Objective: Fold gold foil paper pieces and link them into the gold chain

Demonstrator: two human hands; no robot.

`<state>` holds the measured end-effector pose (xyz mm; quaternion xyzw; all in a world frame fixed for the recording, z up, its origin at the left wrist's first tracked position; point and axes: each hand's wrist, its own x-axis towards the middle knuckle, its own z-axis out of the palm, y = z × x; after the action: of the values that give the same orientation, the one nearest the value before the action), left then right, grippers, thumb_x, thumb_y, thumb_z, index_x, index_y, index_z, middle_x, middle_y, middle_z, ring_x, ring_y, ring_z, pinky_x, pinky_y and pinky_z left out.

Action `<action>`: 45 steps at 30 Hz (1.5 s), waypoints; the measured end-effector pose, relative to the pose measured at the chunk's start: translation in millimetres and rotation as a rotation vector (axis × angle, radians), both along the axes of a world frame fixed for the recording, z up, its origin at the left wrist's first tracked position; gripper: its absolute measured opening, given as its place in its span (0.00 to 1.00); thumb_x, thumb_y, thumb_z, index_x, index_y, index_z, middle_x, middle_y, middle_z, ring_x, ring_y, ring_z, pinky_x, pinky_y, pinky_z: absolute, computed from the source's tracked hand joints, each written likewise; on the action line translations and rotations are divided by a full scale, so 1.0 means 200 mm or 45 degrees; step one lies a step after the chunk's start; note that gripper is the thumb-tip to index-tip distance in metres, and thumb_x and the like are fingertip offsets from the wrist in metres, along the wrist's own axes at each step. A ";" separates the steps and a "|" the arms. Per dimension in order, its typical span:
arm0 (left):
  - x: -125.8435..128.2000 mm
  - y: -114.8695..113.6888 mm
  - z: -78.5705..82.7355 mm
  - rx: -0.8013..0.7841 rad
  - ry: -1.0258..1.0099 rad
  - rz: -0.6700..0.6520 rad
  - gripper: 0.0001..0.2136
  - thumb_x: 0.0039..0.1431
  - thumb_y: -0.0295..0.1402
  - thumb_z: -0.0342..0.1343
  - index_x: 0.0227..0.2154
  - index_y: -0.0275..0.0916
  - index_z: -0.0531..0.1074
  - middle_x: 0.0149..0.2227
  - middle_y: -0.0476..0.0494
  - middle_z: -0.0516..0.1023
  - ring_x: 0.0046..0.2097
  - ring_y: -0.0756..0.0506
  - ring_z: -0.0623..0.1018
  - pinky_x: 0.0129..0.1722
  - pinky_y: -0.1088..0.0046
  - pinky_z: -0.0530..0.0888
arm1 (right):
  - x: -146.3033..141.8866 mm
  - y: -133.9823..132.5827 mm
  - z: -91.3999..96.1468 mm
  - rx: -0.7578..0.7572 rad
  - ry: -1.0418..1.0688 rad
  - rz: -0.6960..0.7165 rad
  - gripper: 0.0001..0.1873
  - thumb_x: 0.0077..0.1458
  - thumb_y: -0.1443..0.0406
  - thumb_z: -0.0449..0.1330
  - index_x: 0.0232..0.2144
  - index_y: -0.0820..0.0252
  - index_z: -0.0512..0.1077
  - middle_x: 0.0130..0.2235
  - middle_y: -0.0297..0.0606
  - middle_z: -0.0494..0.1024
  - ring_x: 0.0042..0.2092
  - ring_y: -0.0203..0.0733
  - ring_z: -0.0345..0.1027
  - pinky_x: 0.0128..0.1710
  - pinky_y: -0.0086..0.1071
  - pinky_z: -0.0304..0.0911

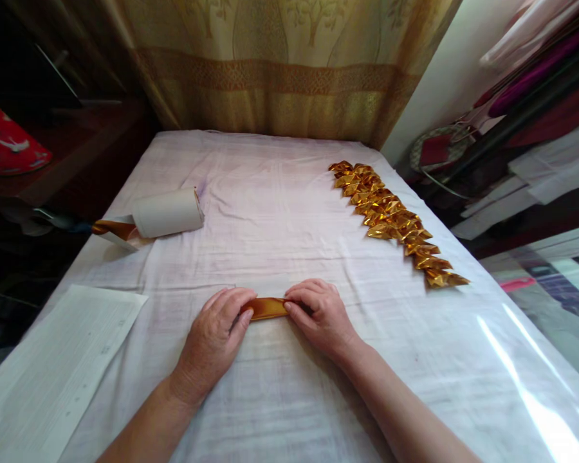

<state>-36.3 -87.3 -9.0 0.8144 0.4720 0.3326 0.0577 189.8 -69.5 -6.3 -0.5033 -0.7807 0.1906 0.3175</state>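
Observation:
A narrow strip of folded gold foil paper (pixel 269 308) lies level between my two hands, low over the white cloth. My left hand (pixel 215 335) pinches its left end between thumb and fingers. At the right end, the thumb and fingers of my right hand (pixel 321 316) are closed on the same strip. Just behind the strip, a pale edge of paper (pixel 265 283) shows on the cloth. To the right, several folded gold foil pieces (pixel 386 209) lie nested in slanting rows.
A white roll (pixel 166 213) lies on its side at the left, with a gold-lined flap beside it. Nearer stands a flat white sheet (pixel 62 366) on the cloth-covered table (pixel 280 186). Behind hangs a gold curtain (pixel 280 77); clothes (pixel 550 161) hang at the right.

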 end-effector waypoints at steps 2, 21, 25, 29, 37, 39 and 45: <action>0.00 0.00 0.00 0.019 0.037 -0.038 0.11 0.68 0.29 0.49 0.49 0.40 0.71 0.47 0.43 0.80 0.48 0.45 0.78 0.54 0.62 0.74 | -0.01 0.01 0.00 0.005 -0.029 -0.011 0.04 0.58 0.68 0.62 0.32 0.54 0.77 0.36 0.35 0.82 0.41 0.42 0.72 0.43 0.37 0.59; 0.17 -0.18 0.03 -0.025 0.354 -0.044 0.18 0.71 0.35 0.45 0.57 0.36 0.70 0.59 0.46 0.75 0.62 0.45 0.69 0.67 0.66 0.56 | -0.03 0.03 0.00 0.036 -0.065 -0.054 0.05 0.60 0.65 0.61 0.31 0.55 0.75 0.35 0.35 0.77 0.38 0.42 0.67 0.40 0.37 0.56; 0.16 -0.18 0.03 -0.045 0.348 -0.047 0.18 0.70 0.35 0.46 0.58 0.37 0.70 0.59 0.46 0.75 0.62 0.45 0.69 0.67 0.67 0.58 | -0.04 0.02 0.00 0.033 -0.058 -0.063 0.04 0.60 0.66 0.61 0.31 0.56 0.74 0.35 0.34 0.77 0.38 0.41 0.67 0.40 0.37 0.55; 0.16 -0.18 0.03 -0.047 0.364 -0.050 0.18 0.70 0.35 0.47 0.58 0.37 0.69 0.59 0.46 0.74 0.62 0.45 0.69 0.66 0.65 0.59 | -0.04 0.02 0.01 0.024 -0.060 -0.069 0.05 0.61 0.67 0.59 0.32 0.55 0.74 0.36 0.35 0.77 0.39 0.42 0.68 0.40 0.37 0.56; 0.16 -0.17 0.04 -0.077 0.374 -0.078 0.18 0.69 0.34 0.48 0.58 0.37 0.70 0.59 0.45 0.74 0.62 0.44 0.69 0.67 0.65 0.59 | -0.03 0.02 0.00 0.089 -0.102 -0.098 0.05 0.61 0.67 0.57 0.40 0.57 0.71 0.39 0.38 0.78 0.41 0.44 0.69 0.41 0.38 0.58; 0.16 -0.17 0.04 -0.089 0.367 -0.075 0.18 0.69 0.34 0.48 0.58 0.37 0.70 0.59 0.46 0.74 0.63 0.44 0.68 0.67 0.65 0.58 | -0.02 0.01 0.00 0.090 -0.100 -0.072 0.04 0.61 0.68 0.57 0.38 0.56 0.71 0.40 0.38 0.77 0.42 0.44 0.69 0.42 0.37 0.58; 0.16 -0.17 0.03 -0.089 0.342 -0.049 0.18 0.69 0.34 0.48 0.58 0.37 0.69 0.59 0.45 0.74 0.62 0.45 0.69 0.67 0.65 0.60 | -0.04 0.00 0.01 0.059 -0.116 -0.069 0.03 0.60 0.67 0.58 0.34 0.56 0.73 0.40 0.38 0.77 0.42 0.43 0.68 0.43 0.38 0.57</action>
<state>-3.5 -122.2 -2.8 0.8580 0.4711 0.2027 0.0285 182.4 -68.8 -4.2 -0.5250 -0.7846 0.1406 0.2984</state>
